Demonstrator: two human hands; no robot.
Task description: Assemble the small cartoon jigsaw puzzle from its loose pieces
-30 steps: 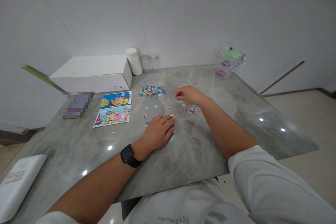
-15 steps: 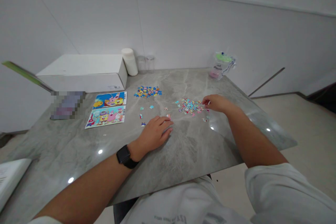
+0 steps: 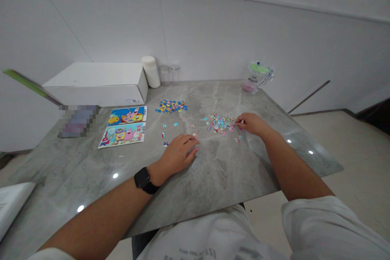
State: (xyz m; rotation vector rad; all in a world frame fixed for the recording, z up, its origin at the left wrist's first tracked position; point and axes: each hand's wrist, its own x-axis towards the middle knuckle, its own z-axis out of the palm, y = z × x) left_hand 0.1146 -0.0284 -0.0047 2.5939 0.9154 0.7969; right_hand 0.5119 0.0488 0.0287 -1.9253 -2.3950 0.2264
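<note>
2 clear jars [image 3: 165, 74] beyond loose puzzle pieces [image 3: 218, 123]

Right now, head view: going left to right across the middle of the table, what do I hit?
blurred-out item → cartoon picture cards → blue puzzle-piece pile → mixed puzzle-piece pile → right hand

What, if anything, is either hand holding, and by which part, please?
The left hand lies flat, holding nothing. The right hand pinches at the puzzle pieces; whether it grips one cannot be told.
</note>
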